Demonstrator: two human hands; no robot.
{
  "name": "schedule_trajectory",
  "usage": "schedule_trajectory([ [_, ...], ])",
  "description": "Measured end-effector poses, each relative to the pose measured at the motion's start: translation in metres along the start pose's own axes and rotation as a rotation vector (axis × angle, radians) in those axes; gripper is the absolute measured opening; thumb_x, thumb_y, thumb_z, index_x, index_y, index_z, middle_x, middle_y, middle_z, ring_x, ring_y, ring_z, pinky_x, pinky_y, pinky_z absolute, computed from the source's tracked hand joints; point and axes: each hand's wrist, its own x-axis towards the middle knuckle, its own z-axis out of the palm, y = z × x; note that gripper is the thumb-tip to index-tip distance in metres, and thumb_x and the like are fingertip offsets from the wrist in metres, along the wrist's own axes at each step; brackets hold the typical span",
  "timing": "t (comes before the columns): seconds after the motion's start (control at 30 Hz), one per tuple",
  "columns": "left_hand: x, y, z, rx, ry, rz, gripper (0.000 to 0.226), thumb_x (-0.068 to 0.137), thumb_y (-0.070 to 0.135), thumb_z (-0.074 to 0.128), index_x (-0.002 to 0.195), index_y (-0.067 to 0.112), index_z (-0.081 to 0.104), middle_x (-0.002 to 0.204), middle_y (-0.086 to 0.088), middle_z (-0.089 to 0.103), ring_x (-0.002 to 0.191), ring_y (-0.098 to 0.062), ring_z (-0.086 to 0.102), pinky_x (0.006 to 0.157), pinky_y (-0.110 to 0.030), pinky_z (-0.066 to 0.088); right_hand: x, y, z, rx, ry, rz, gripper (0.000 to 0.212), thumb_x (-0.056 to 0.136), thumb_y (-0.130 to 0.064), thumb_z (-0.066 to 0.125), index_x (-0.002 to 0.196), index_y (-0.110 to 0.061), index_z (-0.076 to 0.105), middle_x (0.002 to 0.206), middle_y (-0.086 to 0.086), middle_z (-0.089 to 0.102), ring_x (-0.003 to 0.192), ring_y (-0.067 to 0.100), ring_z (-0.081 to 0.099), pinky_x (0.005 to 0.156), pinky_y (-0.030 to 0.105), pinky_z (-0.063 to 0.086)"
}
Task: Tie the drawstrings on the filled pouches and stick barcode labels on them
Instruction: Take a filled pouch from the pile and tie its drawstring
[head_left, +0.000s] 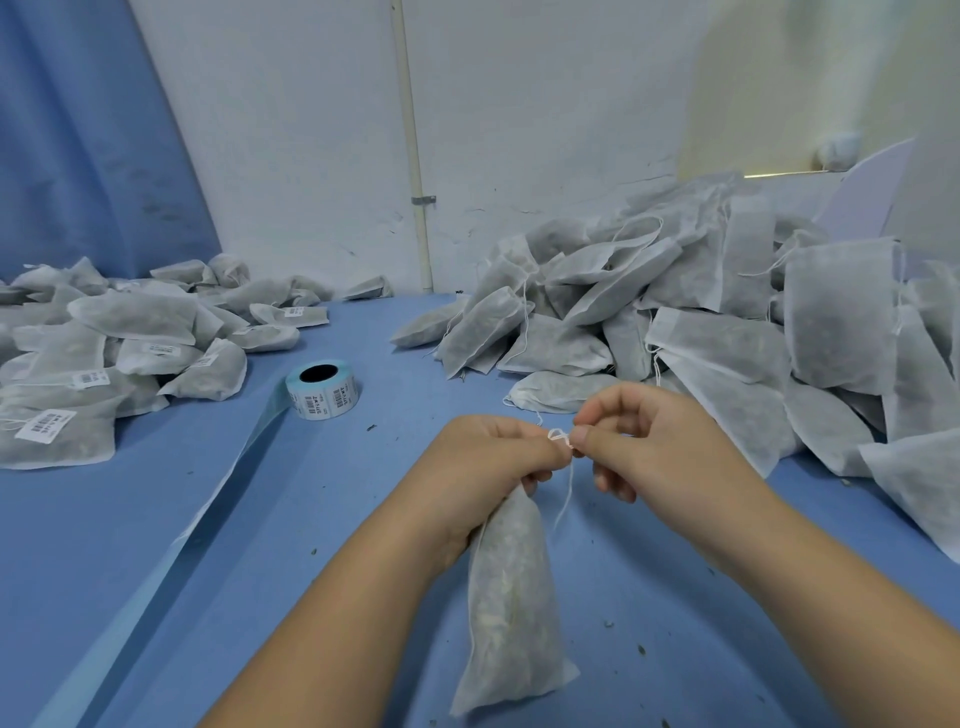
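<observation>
Your left hand (498, 457) grips the neck of the pouch (511, 597), held right of the label roll (322, 391) and nearer you | your right hand (639, 441) pinches its drawstring (560, 439) loop beside your left fingertips | labelled pouches (104, 353) left of the roll, unlabelled heap (727, 312) right of it

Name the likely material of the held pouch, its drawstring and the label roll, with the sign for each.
The pouch looks like thin matte non-woven fabric: dark filling shows through. The drawstring is thin white cord, perhaps cotton: limp, looped. The label roll seems printed white paper on pale blue backing.
</observation>
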Motion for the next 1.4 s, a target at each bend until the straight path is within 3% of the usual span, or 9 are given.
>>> schedule_trajectory([
  [0.17, -0.001, 0.0, 0.0, 0.001, -0.008, 0.021, 0.014, 0.082, 0.022, 0.075, 0.067, 0.022, 0.075, 0.057, 0.008, 0.058, 0.052, -0.004, 0.05, 0.054, -0.014, 0.043, -0.001, -0.002, 0.0, -0.078, 0.025, -0.057, 0.013, 0.083, -0.009, 0.068, 0.077, -0.018, 0.06, 0.057, -0.013, 0.06, 0.047, 0.009, 0.058, 0.048, 0.022, 0.04],
  [0.4, -0.006, 0.003, 0.006, 0.025, 0.035, 0.036, 0.015, 0.065, 0.035, 0.072, 0.068, 0.02, 0.073, 0.06, 0.003, 0.056, 0.066, -0.017, 0.046, 0.069, -0.033, 0.037, -0.005, -0.005, 0.0, -0.199, -0.002, -0.13, 0.017, 0.073, -0.012, 0.068, 0.062, -0.024, 0.064, 0.044, -0.014, 0.049, 0.037, 0.004, 0.037, 0.039, 0.013, 0.031],
  [0.5, -0.004, 0.001, 0.006, 0.035, 0.053, 0.04, 0.012, 0.07, 0.032, 0.075, 0.068, 0.02, 0.073, 0.061, 0.004, 0.057, 0.064, -0.015, 0.047, 0.065, -0.028, 0.038, -0.005, -0.007, -0.001, -0.25, 0.021, -0.157, 0.013, 0.072, -0.016, 0.068, 0.062, -0.024, 0.066, 0.048, -0.02, 0.053, 0.038, 0.003, 0.044, 0.041, 0.011, 0.033],
  [0.63, -0.002, -0.001, 0.006, 0.109, 0.112, 0.062, 0.016, 0.081, 0.026, 0.074, 0.066, 0.023, 0.069, 0.055, 0.01, 0.054, 0.051, -0.009, 0.044, 0.044, -0.013, 0.033, -0.005, -0.008, -0.003, -0.292, 0.02, -0.177, 0.006, 0.067, -0.031, 0.066, 0.065, -0.037, 0.069, 0.053, -0.022, 0.058, 0.045, 0.001, 0.049, 0.047, 0.011, 0.037],
  [0.87, -0.002, -0.002, 0.016, 0.297, 0.17, 0.179, 0.011, 0.082, 0.021, 0.068, 0.074, 0.015, 0.073, 0.053, 0.014, 0.055, 0.05, 0.0, 0.046, 0.049, -0.015, 0.038, -0.003, -0.002, -0.001, -0.426, 0.102, -0.189, 0.012, 0.067, -0.029, 0.069, 0.055, -0.029, 0.068, 0.062, -0.021, 0.064, 0.056, -0.002, 0.056, 0.058, 0.012, 0.043],
  [1.0, -0.002, 0.002, 0.011, 0.237, 0.104, 0.114, 0.024, 0.088, 0.03, 0.066, 0.072, 0.015, 0.074, 0.062, 0.004, 0.058, 0.052, -0.01, 0.043, 0.051, -0.021, 0.034, -0.002, -0.001, -0.002, -0.402, 0.124, -0.173, 0.01, 0.065, -0.026, 0.068, 0.054, -0.026, 0.066, 0.061, -0.019, 0.064, 0.053, -0.002, 0.055, 0.053, 0.011, 0.043],
  [1.1, -0.004, 0.003, 0.005, 0.17, 0.051, 0.06, 0.032, 0.091, 0.032, 0.064, 0.061, 0.027, 0.074, 0.054, 0.013, 0.058, 0.049, -0.007, 0.044, 0.052, -0.016, 0.036, -0.001, 0.001, -0.004, -0.34, 0.113, -0.132, 0.011, 0.065, -0.022, 0.067, 0.054, -0.023, 0.065, 0.052, -0.014, 0.06, 0.044, -0.001, 0.048, 0.045, 0.012, 0.039],
  [1.2, -0.002, 0.001, -0.002, 0.114, 0.077, 0.009, 0.03, 0.093, 0.032, 0.063, 0.067, 0.026, 0.076, 0.054, 0.013, 0.051, 0.065, -0.016, 0.042, 0.064, -0.028, 0.034, 0.003, 0.004, -0.012, -0.32, 0.109, -0.098, 0.018, 0.07, -0.013, 0.067, 0.054, -0.021, 0.063, 0.047, -0.015, 0.054, 0.041, 0.0, 0.043, 0.04, 0.012, 0.034],
  [1.4, 0.004, -0.002, -0.013, 0.118, 0.108, -0.041, 0.035, 0.092, 0.03, 0.064, 0.059, 0.026, 0.073, 0.053, 0.011, 0.05, 0.061, -0.015, 0.044, 0.059, -0.026, 0.035, 0.009, 0.007, -0.025, -0.307, 0.11, -0.087, 0.018, 0.072, -0.012, 0.066, 0.057, -0.021, 0.065, 0.051, -0.013, 0.056, 0.041, 0.001, 0.039, 0.039, 0.01, 0.03],
])
